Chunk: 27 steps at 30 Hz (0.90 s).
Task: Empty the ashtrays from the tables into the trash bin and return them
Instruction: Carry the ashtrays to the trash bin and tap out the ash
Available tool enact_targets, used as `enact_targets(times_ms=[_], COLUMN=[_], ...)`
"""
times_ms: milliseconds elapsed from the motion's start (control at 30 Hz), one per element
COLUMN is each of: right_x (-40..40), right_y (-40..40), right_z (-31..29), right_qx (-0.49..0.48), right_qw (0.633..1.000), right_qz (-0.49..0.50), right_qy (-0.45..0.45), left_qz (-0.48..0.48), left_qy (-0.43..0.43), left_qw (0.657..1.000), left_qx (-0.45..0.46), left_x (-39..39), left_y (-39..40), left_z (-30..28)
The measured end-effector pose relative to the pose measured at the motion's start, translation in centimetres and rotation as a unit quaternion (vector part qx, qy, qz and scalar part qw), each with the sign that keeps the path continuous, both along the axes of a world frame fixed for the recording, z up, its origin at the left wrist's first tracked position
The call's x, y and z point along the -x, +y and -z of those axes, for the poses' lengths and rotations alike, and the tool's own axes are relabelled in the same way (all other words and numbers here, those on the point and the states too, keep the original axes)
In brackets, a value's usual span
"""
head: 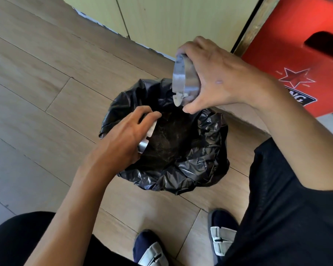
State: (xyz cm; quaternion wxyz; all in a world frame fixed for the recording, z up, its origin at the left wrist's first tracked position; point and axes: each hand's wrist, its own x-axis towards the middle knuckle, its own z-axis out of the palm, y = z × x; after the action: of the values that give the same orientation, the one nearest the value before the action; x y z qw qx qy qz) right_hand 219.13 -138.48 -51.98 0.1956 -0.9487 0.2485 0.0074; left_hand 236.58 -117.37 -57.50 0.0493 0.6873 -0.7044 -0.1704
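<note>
A trash bin lined with a black plastic bag (204, 166) stands on the wooden floor between my feet and the wall. My left hand (123, 135) grips a metal ashtray (148, 137) tipped on its side over the left part of the bin's opening; most of it is hidden by my fingers. My right hand (215, 73) holds a second metal ashtray (183, 81) tilted steeply, its rim pointing down toward the bin's far edge. Dark ash lies inside the bag.
A red crate (304, 54) with a star logo sits at the upper right beside a wooden post. A pale wall panel (161, 22) runs behind the bin. My two feet in sandals (221, 239) stand just in front of the bin.
</note>
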Motion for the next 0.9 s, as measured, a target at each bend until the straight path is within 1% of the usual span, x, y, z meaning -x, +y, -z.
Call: enact_targets(times_ms=[100,233,300,400,533,600,667,700,800,900], right_x=[0.2,0.1,0.2,-0.1,0.0,-0.2,-0.3,-0.3,-0.4,-0.5], right_y=[0.0,0.2,0.2,0.2,0.1,0.2,0.1,0.1,0.2,0.4], right_z=[-0.1,-0.2,-0.1,-0.2,-0.1,-0.2,-0.5,-0.6,-0.7,-0.4], right_qx=[-0.001,-0.011,-0.006,-0.013,-0.013,-0.020,-0.026,-0.031,-0.039,-0.046], right_qw=[1.000,1.000,1.000,1.000,1.000,1.000,0.999,0.999,0.999,0.998], right_qz=[0.002,-0.004,-0.004,-0.009,-0.009,-0.016,-0.021,-0.022,-0.028,-0.041], right_qy=[0.001,0.003,0.006,0.010,0.014,0.011,0.014,0.012,-0.010,-0.016], left_qz=[-0.019,-0.029,-0.041,-0.047,-0.063,-0.074,-0.104,-0.125,-0.181,-0.202], left_qy=[0.013,-0.021,-0.024,-0.061,-0.053,-0.013,0.065,0.089,0.094,0.105], left_qw=[1.000,0.999,0.999,0.997,0.996,0.997,0.992,0.988,0.978,0.973], left_qx=[0.011,-0.002,0.008,0.013,0.017,0.019,0.018,0.023,0.031,0.030], left_x=[0.1,0.2,0.5,1.2,1.5,0.6,-0.5,-1.1,-2.8,-3.6], left_y=[-0.3,-0.3,-0.5,-0.3,-0.5,-0.8,-0.5,-0.1,1.0,1.6], left_z=[-0.1,0.5,0.7,0.9,0.8,0.6,0.0,-0.4,-1.6,-2.4])
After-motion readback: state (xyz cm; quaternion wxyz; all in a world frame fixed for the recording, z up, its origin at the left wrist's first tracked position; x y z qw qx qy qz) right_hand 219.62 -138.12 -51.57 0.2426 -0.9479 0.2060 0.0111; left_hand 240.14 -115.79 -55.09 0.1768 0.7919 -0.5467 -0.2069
